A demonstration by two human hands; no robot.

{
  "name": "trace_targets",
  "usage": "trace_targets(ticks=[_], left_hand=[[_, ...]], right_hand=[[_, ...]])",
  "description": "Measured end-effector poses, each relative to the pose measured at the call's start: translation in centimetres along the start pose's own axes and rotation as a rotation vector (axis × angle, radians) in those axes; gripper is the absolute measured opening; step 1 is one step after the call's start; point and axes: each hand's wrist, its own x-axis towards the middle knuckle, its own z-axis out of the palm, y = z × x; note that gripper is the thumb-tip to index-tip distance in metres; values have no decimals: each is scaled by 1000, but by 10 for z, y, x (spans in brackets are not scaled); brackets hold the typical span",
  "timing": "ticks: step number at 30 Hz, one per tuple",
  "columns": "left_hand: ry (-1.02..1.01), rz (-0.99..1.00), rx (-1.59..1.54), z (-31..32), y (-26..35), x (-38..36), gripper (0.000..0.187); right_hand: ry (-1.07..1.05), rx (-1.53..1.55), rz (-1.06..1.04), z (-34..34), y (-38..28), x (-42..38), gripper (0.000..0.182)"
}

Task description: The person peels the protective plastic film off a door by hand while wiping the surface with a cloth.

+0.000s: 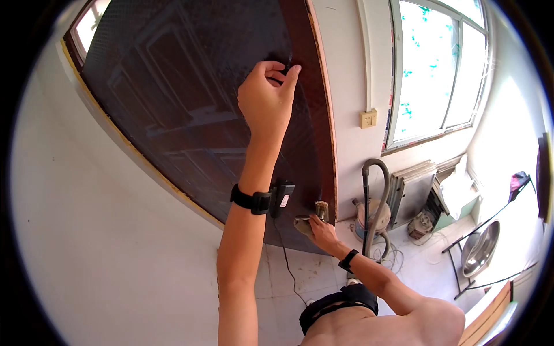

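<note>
My left hand [267, 98] is raised against the upper part of a dark brown panelled door [190, 104], near its right edge. Its thumb and fingers are pinched together around a dark bit I cannot make out. A black band [251, 202] circles that wrist, and beside it shows a black box with a white label [283, 195], a thin cable [287, 259] hanging from it. Lower down, my right hand [325, 233] is closed on a dull metallic door handle [303, 224], just below a brass-coloured plate [321, 210]. Another black band [348, 261] is on the right wrist.
A vacuum cleaner [369, 216] with a curved hose stands right of the door. Flat panels [412, 193] lean under the window [435, 69], near a small machine [421, 225]. A metal basin [482, 248] rests by a black frame at right. White wall [115, 242] lies left.
</note>
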Motion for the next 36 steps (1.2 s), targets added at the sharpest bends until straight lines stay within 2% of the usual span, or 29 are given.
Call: trace_targets(ticks=[5, 9, 17, 20, 27, 29, 33, 35, 36], left_hand=[[7, 72, 53, 13, -1, -1, 21], [-7, 55, 149, 10, -4, 2, 19], [4, 106, 323, 4, -4, -1, 17], [12, 71, 233, 4, -10, -5, 16], [38, 24, 104, 0, -12, -15, 17], [53, 11, 25, 0, -15, -18, 23], [85, -20, 74, 0, -3, -15, 33], [27, -2, 360, -1, 5, -9, 41], [29, -3, 361, 1, 1, -6, 41]], right_hand=[[-44, -28, 12, -1, 2, 0, 52], [-61, -32, 39, -4, 1, 2, 51], [-8, -17, -48, -4, 8, 2, 46], [-51, -1, 9, -8, 4, 3, 41], [-46, -7, -7, -8, 3, 1, 41], [-38, 4, -8, -8, 3, 1, 43], [-53, 4, -9, -9, 1, 2, 45], [-81, -14, 35, -12, -1, 4, 47], [-83, -14, 33, -12, 0, 4, 47]])
